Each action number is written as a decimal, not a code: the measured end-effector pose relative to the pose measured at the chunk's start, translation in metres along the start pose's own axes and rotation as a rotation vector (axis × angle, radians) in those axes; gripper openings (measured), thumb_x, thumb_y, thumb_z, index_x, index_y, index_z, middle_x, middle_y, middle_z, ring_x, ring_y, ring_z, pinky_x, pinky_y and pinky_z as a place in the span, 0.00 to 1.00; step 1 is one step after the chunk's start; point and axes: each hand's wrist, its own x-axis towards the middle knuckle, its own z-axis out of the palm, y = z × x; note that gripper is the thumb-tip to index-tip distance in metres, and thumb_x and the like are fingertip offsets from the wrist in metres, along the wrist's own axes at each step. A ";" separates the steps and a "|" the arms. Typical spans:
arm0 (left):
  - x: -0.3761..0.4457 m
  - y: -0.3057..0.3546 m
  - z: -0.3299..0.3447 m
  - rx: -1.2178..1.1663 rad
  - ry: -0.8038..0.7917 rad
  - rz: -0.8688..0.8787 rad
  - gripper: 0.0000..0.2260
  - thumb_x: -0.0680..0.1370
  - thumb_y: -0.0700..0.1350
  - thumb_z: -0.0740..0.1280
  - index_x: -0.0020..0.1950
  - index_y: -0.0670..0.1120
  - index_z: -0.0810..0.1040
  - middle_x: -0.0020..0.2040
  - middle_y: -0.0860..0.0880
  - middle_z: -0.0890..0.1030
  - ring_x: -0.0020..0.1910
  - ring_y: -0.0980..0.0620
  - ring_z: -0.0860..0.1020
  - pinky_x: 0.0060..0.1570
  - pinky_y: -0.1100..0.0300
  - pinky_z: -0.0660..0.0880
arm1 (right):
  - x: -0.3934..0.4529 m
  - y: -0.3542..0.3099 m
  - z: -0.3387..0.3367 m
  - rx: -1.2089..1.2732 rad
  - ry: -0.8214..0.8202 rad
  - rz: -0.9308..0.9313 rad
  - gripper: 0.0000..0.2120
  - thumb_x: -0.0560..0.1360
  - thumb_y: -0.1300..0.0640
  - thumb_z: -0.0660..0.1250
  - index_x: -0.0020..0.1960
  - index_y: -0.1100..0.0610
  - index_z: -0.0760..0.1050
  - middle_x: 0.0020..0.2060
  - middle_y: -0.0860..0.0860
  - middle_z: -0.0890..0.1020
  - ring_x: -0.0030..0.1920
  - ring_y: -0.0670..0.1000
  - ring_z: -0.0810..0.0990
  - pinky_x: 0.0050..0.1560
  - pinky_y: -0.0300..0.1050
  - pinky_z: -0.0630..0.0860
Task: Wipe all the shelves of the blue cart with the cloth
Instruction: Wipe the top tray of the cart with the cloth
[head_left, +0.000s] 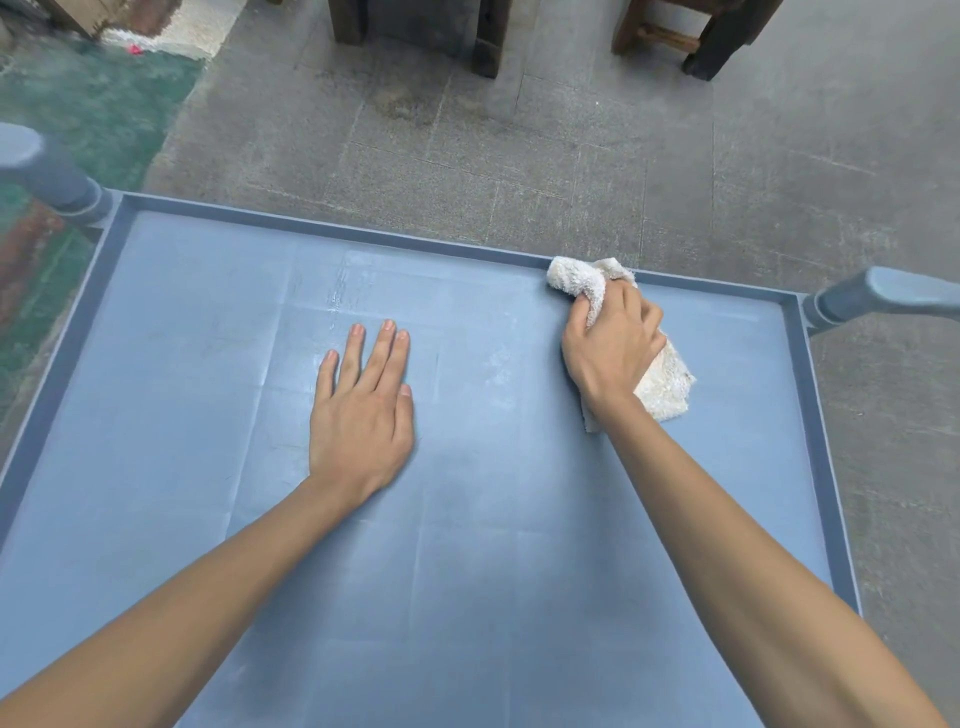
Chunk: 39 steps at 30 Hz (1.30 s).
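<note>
Two hands work the blue cart's top shelf (467, 519); the left hand (361, 410) lies flat, fingers straight, probably bracing the cart; beyond it, the right hand (613, 348) clutches the bunched cloth (667, 384), pressing it down against the far rim to wipe there

The cart shelf (467, 519) is dusty pale blue with a darker slate-blue rim; the cloth (665, 384) at its far rim is cream-white; beyond the cart, the floor (571, 156) is speckled grey.
</note>
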 end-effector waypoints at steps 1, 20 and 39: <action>0.000 0.000 0.000 -0.001 0.002 -0.001 0.27 0.82 0.48 0.51 0.82 0.48 0.59 0.82 0.51 0.59 0.82 0.45 0.54 0.78 0.44 0.53 | -0.003 -0.007 0.002 -0.006 -0.008 -0.026 0.19 0.80 0.46 0.59 0.66 0.54 0.75 0.67 0.49 0.77 0.67 0.59 0.70 0.64 0.57 0.65; 0.003 -0.003 -0.004 -0.025 0.000 0.002 0.26 0.82 0.50 0.51 0.80 0.46 0.64 0.80 0.49 0.64 0.81 0.47 0.55 0.79 0.48 0.52 | -0.038 -0.131 0.047 -0.009 -0.490 -0.740 0.23 0.85 0.43 0.57 0.80 0.38 0.63 0.82 0.39 0.60 0.83 0.50 0.53 0.81 0.52 0.48; -0.001 -0.002 -0.006 -0.026 -0.048 -0.015 0.27 0.83 0.50 0.52 0.83 0.47 0.56 0.83 0.52 0.56 0.82 0.48 0.52 0.79 0.48 0.49 | -0.038 0.143 -0.068 -0.031 -0.247 -0.165 0.26 0.84 0.45 0.60 0.81 0.41 0.62 0.82 0.45 0.61 0.83 0.55 0.53 0.80 0.61 0.54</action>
